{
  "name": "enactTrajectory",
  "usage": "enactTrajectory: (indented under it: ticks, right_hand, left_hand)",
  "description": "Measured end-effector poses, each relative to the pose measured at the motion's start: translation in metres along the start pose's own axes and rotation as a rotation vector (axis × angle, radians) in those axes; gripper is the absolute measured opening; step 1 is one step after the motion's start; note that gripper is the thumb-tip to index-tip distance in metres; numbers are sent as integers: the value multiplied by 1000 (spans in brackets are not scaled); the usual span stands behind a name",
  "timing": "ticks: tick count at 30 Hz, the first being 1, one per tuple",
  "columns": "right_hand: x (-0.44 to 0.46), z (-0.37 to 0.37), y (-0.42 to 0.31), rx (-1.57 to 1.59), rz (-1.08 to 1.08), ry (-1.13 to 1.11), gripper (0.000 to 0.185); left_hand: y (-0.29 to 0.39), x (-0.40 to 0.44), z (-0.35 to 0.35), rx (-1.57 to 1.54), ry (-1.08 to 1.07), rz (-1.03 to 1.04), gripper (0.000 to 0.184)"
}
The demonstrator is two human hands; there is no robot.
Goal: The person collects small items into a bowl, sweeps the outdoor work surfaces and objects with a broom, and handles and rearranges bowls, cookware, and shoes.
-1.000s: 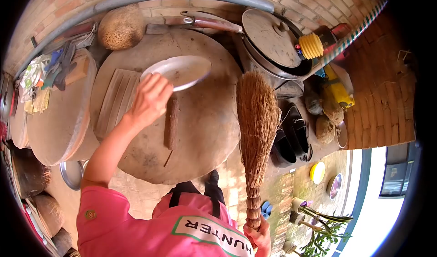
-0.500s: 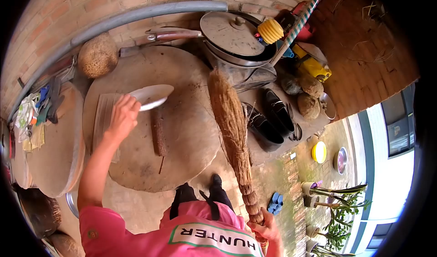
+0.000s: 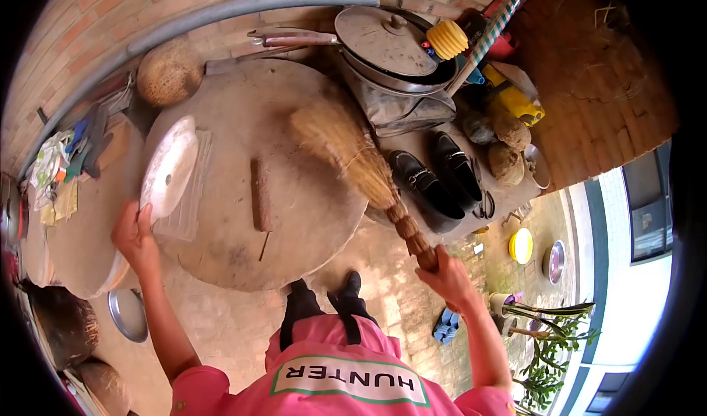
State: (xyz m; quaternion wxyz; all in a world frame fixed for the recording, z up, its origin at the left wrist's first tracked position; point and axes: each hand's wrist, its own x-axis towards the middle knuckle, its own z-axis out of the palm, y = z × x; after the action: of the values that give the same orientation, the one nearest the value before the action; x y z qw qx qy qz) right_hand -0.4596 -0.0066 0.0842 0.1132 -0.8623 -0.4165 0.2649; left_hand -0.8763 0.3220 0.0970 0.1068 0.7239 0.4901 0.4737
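Observation:
My left hand (image 3: 137, 239) pinches the lower rim of a white plate (image 3: 171, 169), which is tilted up on edge with a dark spot at its middle. The plate is over the left side of a large round dusty slab (image 3: 228, 239). My right hand (image 3: 446, 276) is wrapped around the bound handle of a straw broom (image 3: 361, 169). The broom's blurred bristles are over the slab's right part. Between the two hands, a brown rod (image 3: 261, 195) with a thin end lies on the slab. A clear ribbed plastic tray (image 3: 184, 213) lies partly behind the plate.
Right of the slab are black shoes (image 3: 426, 191) and a lidded pan (image 3: 387, 44). A dried gourd (image 3: 169, 73) sits at the back left. Gloves and rags (image 3: 70, 158) lie on another slab at left. A metal basin (image 3: 128, 314) and blue slippers (image 3: 445, 326) are on the ground.
My left hand has drawn the plate left and nearer, turning it upright. My right hand has moved up and forward, swinging the broom's bristles left over the slab.

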Motion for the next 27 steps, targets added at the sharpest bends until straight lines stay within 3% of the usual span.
enactTrajectory:
  ticks: [5, 9, 13, 17, 19, 22, 27]
  right_hand:
    - [11, -6, -6, 102, -290, -198, 41]
    - [-19, -47, -28, 96, -307, -359, 41]
    - [-5, -65, -23, 0, -372, -140, 42]
    - [102, -36, -13, -125, -358, 139, 45]
    - [145, -31, -29, -89, -237, 13, 52]
    - [156, -33, -48, 6, -348, -253, 52]
    - [105, -68, -52, 11, -495, -397, 44]
  left_hand:
    - [1, -37, -47, 97, 48, -72, 11]
    - [14, -62, -75, 145, 154, -87, 7]
    - [36, -79, -100, 195, 191, -155, 6]
    - [36, -97, -107, 169, 265, -110, 8]
    - [40, -103, -107, 149, 288, -112, 9]
    - [52, -113, -109, 176, 286, -174, 11]
    - [55, -126, -110, 158, 344, -193, 12]
